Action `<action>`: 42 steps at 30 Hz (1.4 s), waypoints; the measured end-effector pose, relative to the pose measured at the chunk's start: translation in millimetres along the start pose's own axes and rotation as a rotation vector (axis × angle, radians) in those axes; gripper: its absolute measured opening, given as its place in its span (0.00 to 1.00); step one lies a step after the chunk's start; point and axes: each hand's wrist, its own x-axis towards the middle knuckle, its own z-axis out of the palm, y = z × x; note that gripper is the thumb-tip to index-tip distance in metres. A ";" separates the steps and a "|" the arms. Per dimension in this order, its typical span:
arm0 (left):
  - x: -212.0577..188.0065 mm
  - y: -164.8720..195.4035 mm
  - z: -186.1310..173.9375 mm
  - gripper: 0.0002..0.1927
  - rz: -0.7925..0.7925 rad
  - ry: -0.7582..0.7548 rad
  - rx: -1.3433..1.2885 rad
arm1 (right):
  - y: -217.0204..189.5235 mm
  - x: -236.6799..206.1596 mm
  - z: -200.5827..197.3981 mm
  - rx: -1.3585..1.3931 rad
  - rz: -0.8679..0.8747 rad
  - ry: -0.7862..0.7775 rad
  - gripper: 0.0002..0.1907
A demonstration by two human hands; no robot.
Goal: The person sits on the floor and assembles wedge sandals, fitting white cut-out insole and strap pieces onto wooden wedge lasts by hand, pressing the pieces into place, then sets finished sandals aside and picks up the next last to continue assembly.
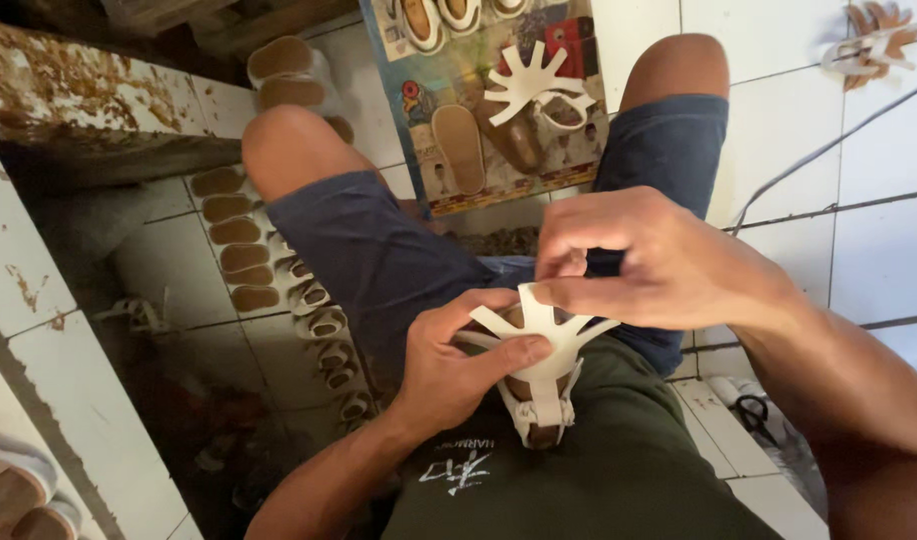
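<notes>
Both hands clamp one small white strappy sandal [539, 375] lengthwise on the lap, left hand [449, 370] gripping its side, right hand [649, 265] pinching a top strap [532, 300].

Left hand [449, 365] clenched in a grip; right hand [644, 265] pinching, fingers bent.

Light: soft daylight, brightest on the glossy white floor tiles [779, 120] at upper right.
Shadow: lower left of the frame is dim.
Focus: centre sharp; corners softly blurred and bowed.
</notes>
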 end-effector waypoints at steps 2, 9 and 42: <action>0.5 3.4 -0.7 0.17 0.017 -0.010 0.008 | -1.7 8.4 -3.0 0.039 0.067 -0.034 0.07; -0.6 5.7 2.3 0.19 -0.036 0.004 -0.137 | 30.6 14.5 30.2 0.663 0.465 -0.029 0.06; 0.6 -5.3 -10.0 0.22 0.298 -0.109 0.073 | 43.2 -18.2 22.3 -0.025 -0.588 0.113 0.14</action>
